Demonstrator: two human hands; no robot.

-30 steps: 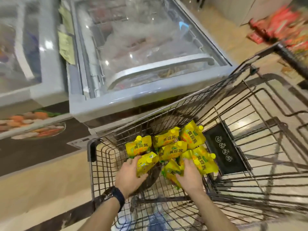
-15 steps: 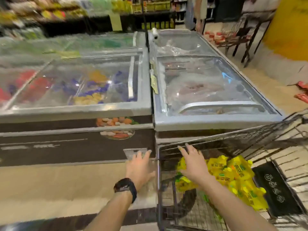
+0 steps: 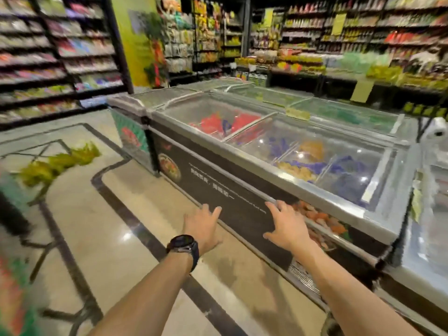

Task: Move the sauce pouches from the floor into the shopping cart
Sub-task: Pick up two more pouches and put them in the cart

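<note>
A blurred heap of yellow-green sauce pouches (image 3: 58,163) lies on the tiled floor at the far left. My left hand (image 3: 202,226), with a black watch on the wrist, hangs in the air over the floor, fingers spread and holding nothing. My right hand (image 3: 287,226) is also spread and holding nothing, in front of the freezer's dark side panel. Both hands are far from the pouches. The shopping cart is out of view.
A long chest freezer (image 3: 242,190) with glass lids runs from the middle to the right edge. A second freezer (image 3: 424,251) adjoins it at right. Stocked shelves (image 3: 60,57) line the back. A dark stand (image 3: 14,214) is at the left edge.
My view has swung left from the cart to the aisle floor. Both hands left the cart and the pouches in it and now hang free, holding nothing. The cart went out of view.
</note>
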